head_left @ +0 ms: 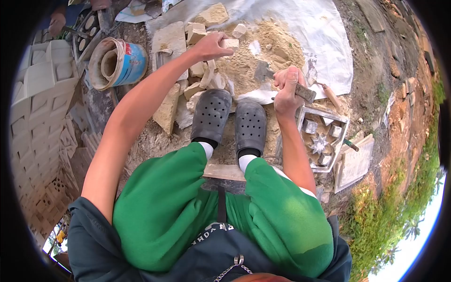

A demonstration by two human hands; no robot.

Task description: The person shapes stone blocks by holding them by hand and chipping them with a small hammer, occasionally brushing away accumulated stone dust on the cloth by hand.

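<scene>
Thumb and fingers of my left hand point(211, 46) are closed on a small pale stone piece point(229, 44), above a heap of broken stone chunks. My right hand point(288, 89) is wrapped round the handle of a tool with a flat grey blade point(264, 72); the blade points left over sandy powder point(277, 47) on a white sheet point(329, 42). A wooden-handled trowel point(331, 95) lies just right of my right hand. Below it sits a metal frame mould point(345, 123) with a star shape point(319, 143) inside.
A blue and white bucket point(129, 64) stands left of the stones. Stacked pale blocks point(42, 98) fill the far left. Another person's hand point(57, 23) shows at the top left. Flat slabs point(355, 164) lean at the right. My grey clogs point(211, 115) are between my hands.
</scene>
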